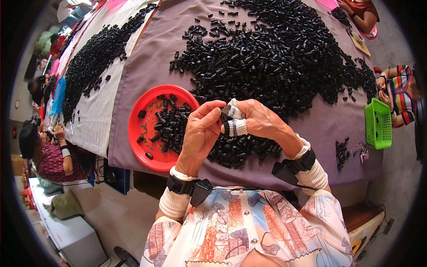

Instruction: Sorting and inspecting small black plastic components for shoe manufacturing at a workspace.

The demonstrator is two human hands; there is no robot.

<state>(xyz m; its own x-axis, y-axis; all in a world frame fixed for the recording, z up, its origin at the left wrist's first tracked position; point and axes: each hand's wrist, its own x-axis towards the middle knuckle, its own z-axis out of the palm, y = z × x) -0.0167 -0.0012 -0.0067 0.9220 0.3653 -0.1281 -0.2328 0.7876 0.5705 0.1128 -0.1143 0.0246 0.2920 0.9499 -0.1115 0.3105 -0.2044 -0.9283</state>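
On the pale cloth [109, 91] at far left, faint dark marks [91, 135] resembling handwriting, too indistinct to read. Above the near part of the mauve-covered worktop [151, 53], close in front of the body, a small dark piece [225, 116] right at the meeting of both sets of fingertips. Left hand [200, 131] pinching from the left, thumb and forefinger brought close together on the piece. Right hand [267, 120] curled in from the right and grasping the same piece, with white wrapping [239, 127] around its fingers; cannot tell the exact contact there, or whether gripping one part or several. On each wrist, a black strapped device over a whitish knitted cuff. Beyond and below the hands, a broad heap of black pieces [267, 58], running on toward the right edge of the worktop. Just left of the left hand, a round red tray [134, 120] with more black pieces inside, mostly gathered toward its right side, and green specks or markings on its bottom. Well apart at right, a green basket [370, 127], near a person in a striped top [404, 93]; to the left of that basket, a small loose group of black parts [342, 153].
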